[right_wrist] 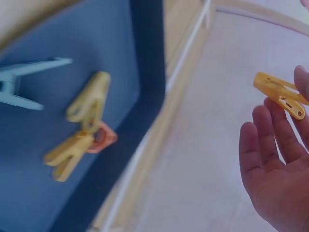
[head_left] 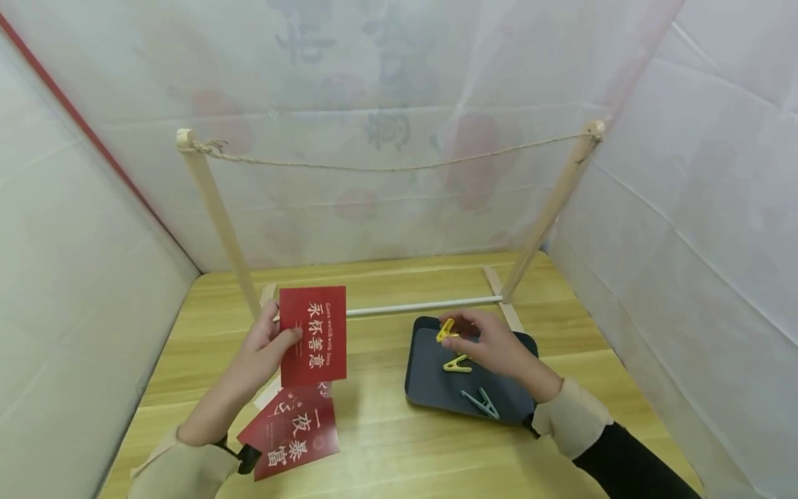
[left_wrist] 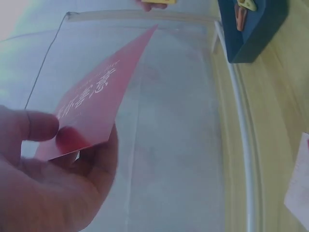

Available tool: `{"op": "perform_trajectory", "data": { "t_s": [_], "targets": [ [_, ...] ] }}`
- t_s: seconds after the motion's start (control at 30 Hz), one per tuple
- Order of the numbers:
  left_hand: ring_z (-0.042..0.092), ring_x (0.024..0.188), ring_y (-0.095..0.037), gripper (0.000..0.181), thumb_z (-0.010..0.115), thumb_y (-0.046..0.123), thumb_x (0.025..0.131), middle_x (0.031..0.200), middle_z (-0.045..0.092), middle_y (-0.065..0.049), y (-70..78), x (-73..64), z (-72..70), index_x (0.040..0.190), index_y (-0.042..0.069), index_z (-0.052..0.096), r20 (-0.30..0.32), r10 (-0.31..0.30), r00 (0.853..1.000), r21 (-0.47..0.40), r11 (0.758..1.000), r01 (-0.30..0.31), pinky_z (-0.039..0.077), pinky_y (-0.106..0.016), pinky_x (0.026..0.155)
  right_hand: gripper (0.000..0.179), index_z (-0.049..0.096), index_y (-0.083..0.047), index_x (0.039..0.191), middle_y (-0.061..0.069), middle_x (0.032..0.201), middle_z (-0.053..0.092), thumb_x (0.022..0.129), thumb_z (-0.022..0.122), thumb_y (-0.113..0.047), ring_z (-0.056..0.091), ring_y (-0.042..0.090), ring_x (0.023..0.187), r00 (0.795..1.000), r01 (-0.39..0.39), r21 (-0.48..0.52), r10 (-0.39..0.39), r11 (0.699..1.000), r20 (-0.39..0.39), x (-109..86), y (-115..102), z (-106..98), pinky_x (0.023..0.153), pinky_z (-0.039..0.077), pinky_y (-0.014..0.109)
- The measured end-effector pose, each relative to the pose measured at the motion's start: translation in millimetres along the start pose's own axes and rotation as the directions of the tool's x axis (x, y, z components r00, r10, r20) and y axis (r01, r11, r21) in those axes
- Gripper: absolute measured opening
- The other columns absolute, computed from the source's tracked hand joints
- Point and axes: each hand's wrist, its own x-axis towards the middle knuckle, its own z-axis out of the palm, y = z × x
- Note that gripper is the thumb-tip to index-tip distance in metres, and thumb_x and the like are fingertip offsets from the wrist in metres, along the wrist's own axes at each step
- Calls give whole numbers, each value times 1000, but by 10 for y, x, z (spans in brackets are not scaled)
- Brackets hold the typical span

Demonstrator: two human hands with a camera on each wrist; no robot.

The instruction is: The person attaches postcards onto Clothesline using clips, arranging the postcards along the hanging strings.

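Observation:
A square red card point(head_left: 330, 333) with white lettering is pinched at its left edge by my left hand point(head_left: 258, 353), thumb over the front and fingers behind it. In the left wrist view the card point(left_wrist: 104, 94) tilts away from the palm. My right hand point(head_left: 495, 343) holds a yellow clothespin point(head_left: 446, 330) between thumb and fingertips, above the dark tray point(head_left: 430, 395). The right wrist view shows that clothespin point(right_wrist: 277, 89) by its ridged end and slotted arms. Inside the tray lie a pale blue-green clothespin point(head_left: 483, 402), yellow ones point(right_wrist: 70, 154) and an orange one point(right_wrist: 104, 137).
Two wooden posts point(head_left: 215, 208) carry a twine line point(head_left: 386, 168) between their tops, with a white rod point(head_left: 424, 305) low across the frame. More red cards point(head_left: 299, 436) lie overlapping on the wooden table near my left forearm. White fabric walls point(head_left: 686, 229) surround the table.

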Motion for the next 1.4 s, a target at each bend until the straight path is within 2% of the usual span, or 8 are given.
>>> {"op": "perform_trajectory", "data": {
  "t_s": [0.1,0.23,0.37,0.57,0.77,1.03,1.23,1.4],
  "targets": [
    [72,89,-18,32,43,2,104,106,68,-16,73,67,-1,135,-1,35,-95,20,995,14,1000,-19,62,-35,72,42,60,-22,134,-6,106,69,94,70,-31,67,12,95,999,37,-8,-36,999,18,130,-133,-65,80,57,35],
    [69,94,-13,31,49,8,104,108,67,-1,145,123,1,133,0,42,-196,22,980,10,1000,-20,60,-29,78,45,59,-22,136,-9,98,68,94,70,-33,65,9,86,998,61,-61,-60,996,14,288,-311,-131,77,57,32],
    [69,94,-12,30,52,13,104,107,67,2,187,176,6,132,3,46,-262,14,965,-31,999,-23,60,-28,76,38,63,-21,131,-9,95,69,95,69,-34,64,8,82,997,73,-72,-73,995,2,446,-470,-202,74,57,32],
    [70,94,-14,31,54,18,103,108,71,2,207,304,42,132,7,48,-351,33,936,-45,998,-52,59,-27,81,37,63,-25,132,-7,97,69,96,67,-35,63,10,88,995,91,-62,-93,994,-22,720,-699,-326,77,56,34],
    [69,99,-15,31,54,19,104,112,69,-3,198,369,67,133,9,48,-382,22,924,-64,997,-50,59,-27,85,44,61,-23,135,-2,104,68,94,71,-32,63,12,95,992,122,10,-121,993,-35,1047,-943,-393,81,56,37],
    [68,101,-16,30,55,19,103,113,66,-5,255,547,61,132,12,50,-420,9,908,-99,994,-56,60,-29,83,36,67,-15,121,-1,104,68,89,78,-26,65,13,92,975,208,42,-204,977,-91,1416,-1352,-527,75,56,33],
    [67,104,-17,31,54,19,103,117,65,-7,291,689,69,133,13,49,-431,-15,902,-122,992,-42,59,-28,84,37,67,-14,119,-1,108,65,86,80,-24,63,15,88,964,228,56,-218,972,-150,1607,-1615,-621,69,55,32],
    [66,105,-19,31,54,20,103,117,65,-8,315,757,57,133,14,49,-449,-24,893,-132,990,-40,59,-29,84,35,67,-10,118,1,111,64,87,79,-19,61,21,81,949,236,117,-203,965,-239,1707,-1838,-650,67,51,29]
  ]
}}
